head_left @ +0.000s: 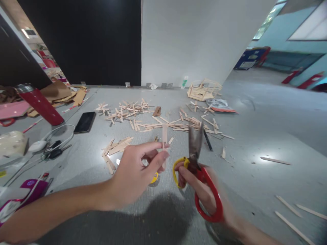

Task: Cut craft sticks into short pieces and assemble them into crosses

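My left hand (139, 168) pinches a pale craft stick (165, 132) upright between thumb and fingers. In my right hand (201, 189) are scissors (195, 146) with one yellow and one red handle loop; their blades point up, slightly apart. The blades stand to the right of the stick, not touching it. Beneath my left hand shows part of a yellow object (154, 177), mostly hidden. A small pile of craft sticks (120, 145) lies just beyond my left wrist, and a dark pen (207, 140) rests past the scissors.
Many loose sticks (163, 126) spread across the grey surface. A built stick frame (204, 91) and a plastic packet (221, 105) sit at the back right. To the left are a red bottle (42, 106), a phone (85, 122), a white cable and keys (55, 153).
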The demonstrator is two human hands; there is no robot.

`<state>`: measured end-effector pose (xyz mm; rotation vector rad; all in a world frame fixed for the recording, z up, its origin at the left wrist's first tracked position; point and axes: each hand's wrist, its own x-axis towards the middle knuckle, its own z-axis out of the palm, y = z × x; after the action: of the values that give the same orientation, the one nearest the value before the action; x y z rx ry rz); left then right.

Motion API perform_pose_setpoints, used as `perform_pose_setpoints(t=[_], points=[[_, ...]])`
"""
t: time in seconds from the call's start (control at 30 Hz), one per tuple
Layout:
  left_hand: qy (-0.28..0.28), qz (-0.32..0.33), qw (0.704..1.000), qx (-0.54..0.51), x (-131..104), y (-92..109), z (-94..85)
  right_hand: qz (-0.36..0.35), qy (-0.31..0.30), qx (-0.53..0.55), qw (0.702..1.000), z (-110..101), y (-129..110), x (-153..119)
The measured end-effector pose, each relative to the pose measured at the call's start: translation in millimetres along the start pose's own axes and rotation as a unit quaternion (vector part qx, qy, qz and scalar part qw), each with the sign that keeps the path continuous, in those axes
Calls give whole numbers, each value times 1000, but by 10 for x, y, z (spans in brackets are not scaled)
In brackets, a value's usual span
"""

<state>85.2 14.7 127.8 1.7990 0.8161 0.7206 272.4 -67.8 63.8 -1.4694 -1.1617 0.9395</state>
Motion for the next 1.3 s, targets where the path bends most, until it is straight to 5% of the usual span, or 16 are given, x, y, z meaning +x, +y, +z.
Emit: perform_pose_setpoints(t=[0.17, 0.33, 0.73, 1.13, 1.3], points=[[-120, -29, 992, -36, -7, -24, 65, -22, 118, 22, 993, 23, -43, -52], [-203, -65, 977, -14, -11, -43, 118, -73, 130, 17, 989, 47, 17, -108], [-186, 15, 978, 98, -63, -136, 167, -58, 69, -20, 996, 61, 134, -129], [-204, -7, 975, 87, -54, -101, 157, -29, 56, 17, 998, 93, -31, -148], [-149, 0, 982, 116, -16, -104, 126, -32, 26, 84, 996, 90, 58, -143]])
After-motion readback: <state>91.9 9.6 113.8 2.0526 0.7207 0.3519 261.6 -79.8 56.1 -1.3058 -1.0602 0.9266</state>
